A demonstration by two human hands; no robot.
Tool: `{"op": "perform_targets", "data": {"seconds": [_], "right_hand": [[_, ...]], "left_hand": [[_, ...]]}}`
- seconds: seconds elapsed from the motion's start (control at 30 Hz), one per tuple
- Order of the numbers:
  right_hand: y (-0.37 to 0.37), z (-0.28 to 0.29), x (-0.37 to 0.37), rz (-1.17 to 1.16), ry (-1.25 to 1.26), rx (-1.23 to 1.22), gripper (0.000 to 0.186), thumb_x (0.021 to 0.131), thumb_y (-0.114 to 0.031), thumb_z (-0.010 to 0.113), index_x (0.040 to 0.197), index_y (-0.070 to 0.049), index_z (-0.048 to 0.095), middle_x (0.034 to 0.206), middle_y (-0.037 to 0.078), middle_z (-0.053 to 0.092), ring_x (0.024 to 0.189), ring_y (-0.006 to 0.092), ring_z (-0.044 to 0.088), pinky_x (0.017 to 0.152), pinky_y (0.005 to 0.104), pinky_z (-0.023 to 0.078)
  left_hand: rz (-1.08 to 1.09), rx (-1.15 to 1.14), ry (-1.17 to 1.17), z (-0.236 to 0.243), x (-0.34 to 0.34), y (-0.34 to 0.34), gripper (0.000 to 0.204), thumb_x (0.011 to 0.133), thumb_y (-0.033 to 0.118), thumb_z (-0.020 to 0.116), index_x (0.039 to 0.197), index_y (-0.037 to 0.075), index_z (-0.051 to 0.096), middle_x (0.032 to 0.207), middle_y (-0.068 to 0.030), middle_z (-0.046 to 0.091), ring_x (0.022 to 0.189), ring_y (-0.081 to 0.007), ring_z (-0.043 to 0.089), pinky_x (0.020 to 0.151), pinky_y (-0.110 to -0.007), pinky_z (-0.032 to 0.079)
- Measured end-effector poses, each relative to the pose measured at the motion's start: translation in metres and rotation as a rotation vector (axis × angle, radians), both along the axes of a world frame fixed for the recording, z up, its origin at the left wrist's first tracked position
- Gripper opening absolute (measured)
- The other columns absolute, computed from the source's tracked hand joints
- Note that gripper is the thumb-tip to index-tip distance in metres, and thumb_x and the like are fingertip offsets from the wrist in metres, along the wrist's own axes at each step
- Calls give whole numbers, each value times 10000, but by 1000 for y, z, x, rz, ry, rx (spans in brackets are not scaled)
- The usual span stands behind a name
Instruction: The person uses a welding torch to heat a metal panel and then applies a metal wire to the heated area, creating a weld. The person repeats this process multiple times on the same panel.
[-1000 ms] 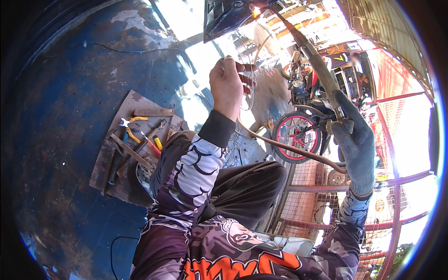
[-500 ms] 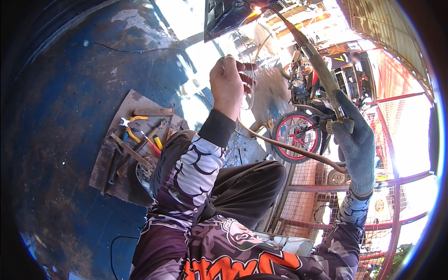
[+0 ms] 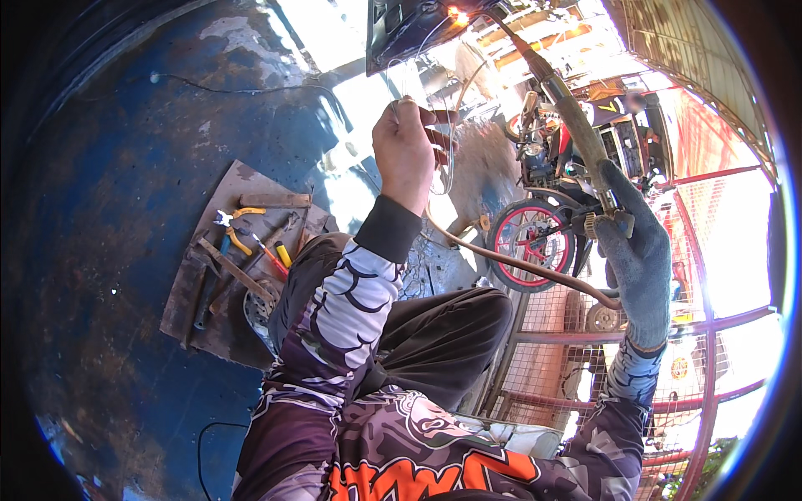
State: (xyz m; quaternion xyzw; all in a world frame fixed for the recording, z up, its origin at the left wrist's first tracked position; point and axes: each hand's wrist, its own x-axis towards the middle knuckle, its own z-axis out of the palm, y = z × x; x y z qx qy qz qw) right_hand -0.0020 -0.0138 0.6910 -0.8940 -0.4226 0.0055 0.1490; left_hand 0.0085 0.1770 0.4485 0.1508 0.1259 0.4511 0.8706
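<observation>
My bare left hand (image 3: 405, 154) pinches a thin, looped length of welding wire (image 3: 452, 163), its free end reaching up toward a dark panel (image 3: 391, 35). In the grey-gloved grip of my right hand (image 3: 640, 263) is a gas welding torch (image 3: 573, 121), pointing up and to the left. An orange glow (image 3: 457, 15) shows on the panel's edge by the torch tip. From the torch's lower end a brown hose (image 3: 522, 263) runs left beneath my left hand. The palm side of my left hand is hidden.
Left of my knee, a worn board (image 3: 185, 288) carries pliers (image 3: 238, 230), a hammer (image 3: 276, 200), screwdrivers (image 3: 271, 259) and other tools. A motorcycle with a pink-rimmed wheel (image 3: 532, 244) stands beyond my right hand. Red-framed wire mesh (image 3: 660, 334) lines the right side.
My left hand has shifted very slightly left with the wire. At the panel's edge, the glow is now a rounder orange spot. My right hand and the torch have barely moved.
</observation>
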Motion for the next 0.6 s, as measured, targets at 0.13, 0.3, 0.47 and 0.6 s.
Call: {"op": "perform_targets", "data": {"seconds": [0.13,0.3,0.47,0.6], "right_hand": [[0,1,-1,-15,27,-3,586,961,-51,657,1525,-21,498,1429,107,609,1086,107,577,963,281,483],[0,1,-2,-20,15,-1,590,961,-51,659,1528,-27,497,1406,100,617,1063,101,573,943,270,483],[3,2,-5,-55,7,-19,594,958,-50,666,1528,-29,499,1365,77,628,1015,91,553,909,258,477],[3,5,-7,-165,23,-60,595,957,-41,663,1528,-30,498,1397,96,620,1054,102,564,939,276,481]], "left_hand": [[-20,29,12,1,0,0,296,1054,244,408,839,69,513,921,-228,752,545,-214,672,435,-301,518],[-34,29,6,1,1,0,295,1052,237,403,834,71,511,914,-226,753,542,-214,671,434,-294,516],[-34,42,6,2,2,0,292,1052,234,401,836,72,511,911,-221,754,540,-214,669,434,-290,518],[-43,36,15,1,2,0,287,1052,233,401,841,71,509,911,-220,754,538,-214,667,434,-290,517]]}}
